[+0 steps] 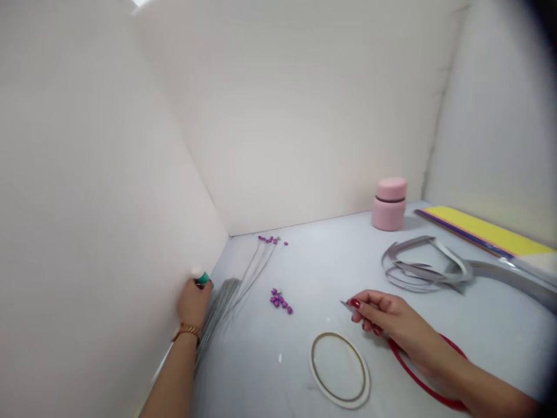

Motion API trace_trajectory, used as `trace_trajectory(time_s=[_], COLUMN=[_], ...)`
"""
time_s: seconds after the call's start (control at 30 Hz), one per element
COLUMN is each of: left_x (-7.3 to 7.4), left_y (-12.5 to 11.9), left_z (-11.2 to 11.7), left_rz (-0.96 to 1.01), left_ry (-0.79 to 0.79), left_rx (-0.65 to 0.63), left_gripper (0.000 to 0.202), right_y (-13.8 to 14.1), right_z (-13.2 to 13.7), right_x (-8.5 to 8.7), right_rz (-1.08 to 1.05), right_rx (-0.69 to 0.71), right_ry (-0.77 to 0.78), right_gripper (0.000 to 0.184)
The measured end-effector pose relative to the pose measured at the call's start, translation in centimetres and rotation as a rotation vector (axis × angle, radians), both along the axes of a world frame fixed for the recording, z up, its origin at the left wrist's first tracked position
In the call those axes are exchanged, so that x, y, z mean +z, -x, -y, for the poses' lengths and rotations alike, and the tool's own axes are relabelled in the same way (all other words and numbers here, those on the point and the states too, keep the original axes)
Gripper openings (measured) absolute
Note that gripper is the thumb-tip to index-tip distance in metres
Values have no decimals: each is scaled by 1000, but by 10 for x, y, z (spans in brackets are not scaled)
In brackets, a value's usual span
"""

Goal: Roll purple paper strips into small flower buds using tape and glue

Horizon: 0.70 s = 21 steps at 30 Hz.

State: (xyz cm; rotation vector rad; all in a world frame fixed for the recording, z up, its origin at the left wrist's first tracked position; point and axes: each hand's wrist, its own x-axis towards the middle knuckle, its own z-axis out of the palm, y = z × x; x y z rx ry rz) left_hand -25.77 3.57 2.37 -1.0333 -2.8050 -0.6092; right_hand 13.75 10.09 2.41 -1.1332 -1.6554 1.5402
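At the left, against the wall, my left hand (194, 303) is closed around a small white-and-green bottle (203, 278). Right beside that hand lies a bundle of thin grey wires (220, 307). My right hand (385, 313) pinches a small pointed metal piece (345, 305) above the table; most of it is hidden by the fingers, so its kind is unclear. Between the hands sits a cluster of small purple buds (281, 301). Farther back, several wire stems tipped with purple buds (267, 240) lie on the table.
A roll of white narrow tape (317, 371) lies near the front, with a red ring (409, 374) partly under my right forearm. Loose grey strips (418, 270) curl at the right. Behind them stand a pink jar (389, 213) and a stack of coloured sheets (491, 227).
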Motion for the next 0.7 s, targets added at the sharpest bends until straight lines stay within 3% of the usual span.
trace_trajectory(time_s=[0.13,0.27,0.4,0.5,0.7], left_x=[1,0,-1,-1,-15], left_y=[-6,-40,-100,-138,-168], left_z=[7,17,26,31,35], left_rz=[-29,-139,-93,9,149], left_ry=[-72,-248,-305,-261,-245], left_rx=[-7,-41,-295,-541,-773], left_gripper=[28,45,38,27,18], right_y=[-46,-83,-97,-109,-126], right_z=[-3,4,9,2,-3], right_x=[-6,-20,-27,-31,-26], right_rz=[340,618,704,767,834], right_rx=[89,128,170,104,35], right_ry=[-301,-596,-713,-779,-845], right_gripper=[28,33,29,29,37])
